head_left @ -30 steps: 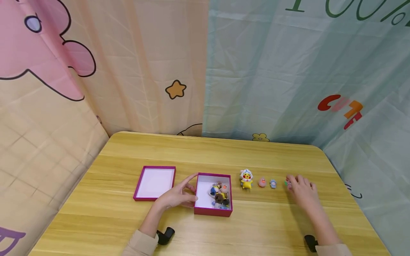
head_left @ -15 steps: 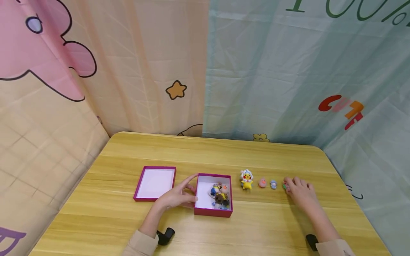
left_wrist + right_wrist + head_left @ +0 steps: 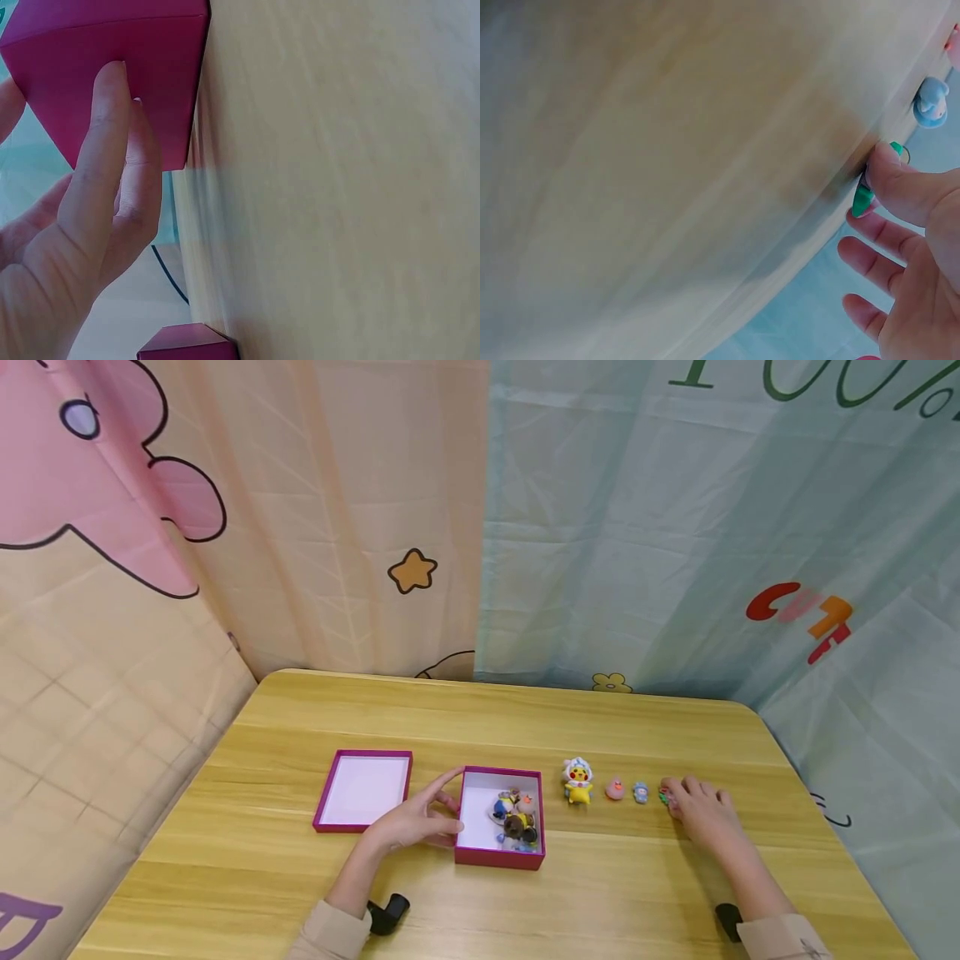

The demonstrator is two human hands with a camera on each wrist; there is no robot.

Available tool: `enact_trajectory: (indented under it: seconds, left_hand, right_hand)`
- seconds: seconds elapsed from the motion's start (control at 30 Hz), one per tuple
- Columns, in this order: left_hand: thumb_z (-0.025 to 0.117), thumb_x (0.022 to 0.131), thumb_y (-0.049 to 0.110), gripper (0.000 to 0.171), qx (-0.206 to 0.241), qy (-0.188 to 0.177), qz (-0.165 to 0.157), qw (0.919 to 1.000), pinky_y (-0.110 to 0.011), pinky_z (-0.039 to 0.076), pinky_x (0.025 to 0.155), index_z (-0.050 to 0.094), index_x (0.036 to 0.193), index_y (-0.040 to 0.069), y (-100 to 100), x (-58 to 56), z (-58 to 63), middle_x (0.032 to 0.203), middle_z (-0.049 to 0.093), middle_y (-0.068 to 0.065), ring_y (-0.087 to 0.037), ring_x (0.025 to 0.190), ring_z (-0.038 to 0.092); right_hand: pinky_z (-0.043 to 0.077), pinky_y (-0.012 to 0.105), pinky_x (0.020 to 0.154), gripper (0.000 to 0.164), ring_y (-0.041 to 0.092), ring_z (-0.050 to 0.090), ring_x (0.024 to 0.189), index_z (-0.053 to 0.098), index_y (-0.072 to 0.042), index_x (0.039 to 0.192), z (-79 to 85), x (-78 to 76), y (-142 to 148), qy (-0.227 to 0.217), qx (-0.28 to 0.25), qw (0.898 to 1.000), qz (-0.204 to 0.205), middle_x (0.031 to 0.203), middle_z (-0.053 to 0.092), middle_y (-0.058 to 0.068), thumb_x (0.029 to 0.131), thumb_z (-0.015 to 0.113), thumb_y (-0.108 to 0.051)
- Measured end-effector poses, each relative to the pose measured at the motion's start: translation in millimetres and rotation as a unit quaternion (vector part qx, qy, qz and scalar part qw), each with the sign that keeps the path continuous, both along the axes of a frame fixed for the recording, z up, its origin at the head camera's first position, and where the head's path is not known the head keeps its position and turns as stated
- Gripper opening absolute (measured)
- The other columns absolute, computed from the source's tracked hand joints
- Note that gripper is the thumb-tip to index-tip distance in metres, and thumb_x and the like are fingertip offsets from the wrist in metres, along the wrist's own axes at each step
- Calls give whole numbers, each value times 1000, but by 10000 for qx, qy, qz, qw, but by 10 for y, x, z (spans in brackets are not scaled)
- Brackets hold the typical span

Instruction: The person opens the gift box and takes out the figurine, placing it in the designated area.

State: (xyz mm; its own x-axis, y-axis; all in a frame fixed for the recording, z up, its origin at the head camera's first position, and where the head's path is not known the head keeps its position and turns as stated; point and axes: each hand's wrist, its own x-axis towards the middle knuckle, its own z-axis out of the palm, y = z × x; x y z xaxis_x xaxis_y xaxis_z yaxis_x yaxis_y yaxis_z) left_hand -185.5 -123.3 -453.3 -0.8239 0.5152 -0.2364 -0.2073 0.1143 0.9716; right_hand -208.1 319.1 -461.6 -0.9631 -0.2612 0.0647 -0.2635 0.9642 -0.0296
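The main change is at the right of the box (image 3: pixel 498 857): compared with one second ago, the right hand (image 3: pixel 705 814) has brought the green-and-pink toy (image 3: pixel 664 796) a little nearer to the box. Its thumb and index finger pinch this toy low over the table (image 3: pixel 420 718); its other fingers are loosely spread and hold nothing. Between this toy and the box, counting away from the box, stand the yellow figure (image 3: pixel 578 782) with a white hood, the pink duck (image 3: pixel 615 789) and the blue figure (image 3: pixel 641 792) (their spacing is not quite even). For the work in hand this means, I judge, that the toy is now almost set as the fourth in the row, the outermost from the box, but it is not yet released. The left hand (image 3: pixel 408 818) stays at the left wall of the box, its fingers rather straight and apart, touching the wall. Inside the box, mostly at its right side, lie several small toys (image 3: pixel 517 824); the shallow lid (image 3: pixel 367 787) lies to the left of the box, inside facing up.
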Motion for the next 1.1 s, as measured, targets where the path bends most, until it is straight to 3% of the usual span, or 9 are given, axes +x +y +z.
enact_trajectory:
  seconds: [0.67,0.83,1.1]
  left_hand:
    - [67,83,11,82,-2,60,-91,9999,-38,55,75,16,147,20,-11,-1,-29,113,37,-19,-20,81,62]
    - [67,83,12,83,-9,9,-55,10000,-39,55,76,16,147,22,-18,0,-24,114,37,-19,-21,82,62]
    - [66,83,8,81,-66,-6,17,10000,-42,55,76,17,147,21,-4,-4,0,115,37,-22,-22,82,62]
  right_hand:
    - [35,55,73,37,38,45,91,45,-8,121,-18,-4,17,-252,-27,9996,-123,101,47,17,87,60,-13]
    - [34,58,76,44,43,45,98,43,-7,125,59,-3,-32,-245,-151,9994,-198,109,47,23,86,62,-15]
    - [32,63,83,44,43,44,104,42,-9,126,307,-27,-272,186,-437,9988,-106,113,45,23,88,61,-20]
